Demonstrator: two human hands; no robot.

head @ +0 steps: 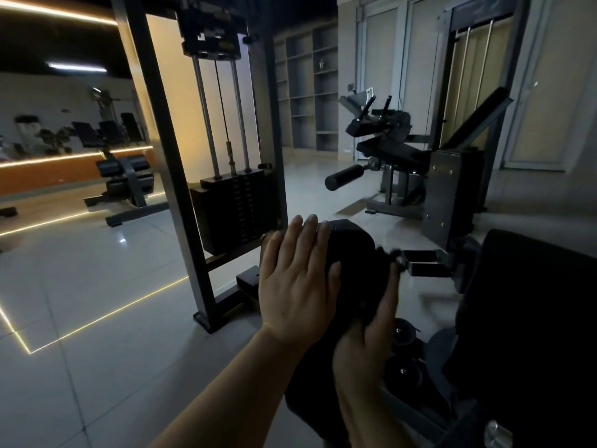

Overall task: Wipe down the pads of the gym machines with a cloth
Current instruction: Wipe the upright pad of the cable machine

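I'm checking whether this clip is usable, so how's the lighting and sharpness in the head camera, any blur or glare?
Head view: dim overall, so the black pad and whatever lies under the hands merge into shadow; the right hand is motion-blurred, while the left hand is sharper, lying flat on the pad; light strips glare and reflect off the tiled floor; wide-angle distortion bends the weight stack frame.

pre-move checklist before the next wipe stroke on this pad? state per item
1. Left hand flat on the black pad, steadying it: ok.
2. Right hand on the pad's right side: ok.
3. Cloth under the right hand: cannot tell, too dark and blurred.
4. Pad surface already clean: cannot tell.
5. Adjustment knob beside the right fingertips, snag risk: not ok.
6. Weight stack clear of the hands: ok.
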